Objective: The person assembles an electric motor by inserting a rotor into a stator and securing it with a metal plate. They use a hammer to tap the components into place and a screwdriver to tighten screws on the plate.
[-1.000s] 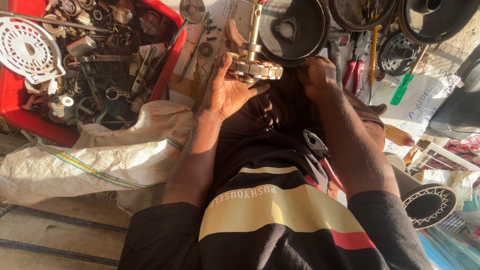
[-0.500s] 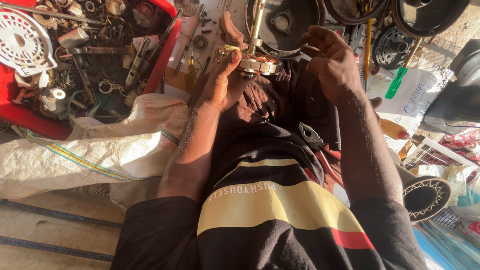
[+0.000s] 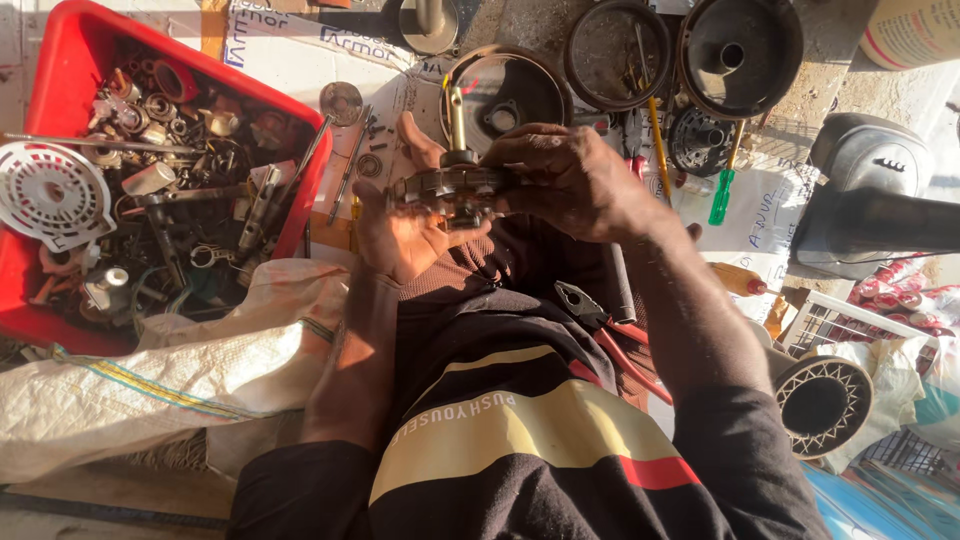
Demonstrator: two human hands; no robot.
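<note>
At the far left, a red plastic tray holds a heap of small metal parts and a white round slotted plastic cover; near it lies a crumpled white woven sack.

In the middle, the left hand lies palm up, fingers spread, cupping from below a dark toothed metal rotor with a pale shaft standing out of it. The right hand is closed over the rotor's right side, fingers curled round its rim. The rotor sits between both hands, above the lap, just in front of a dark round metal housing on the ground.

It looks stiff and fairly heavy, probably greasy, so the toothed rim gives a surer hold than the smooth shaft; the palm underneath carries its weight.

Further right, red-handled pliers rest on the lap, and a green-handled screwdriver lies on paper beyond, near a black funnel-shaped casing.
</note>
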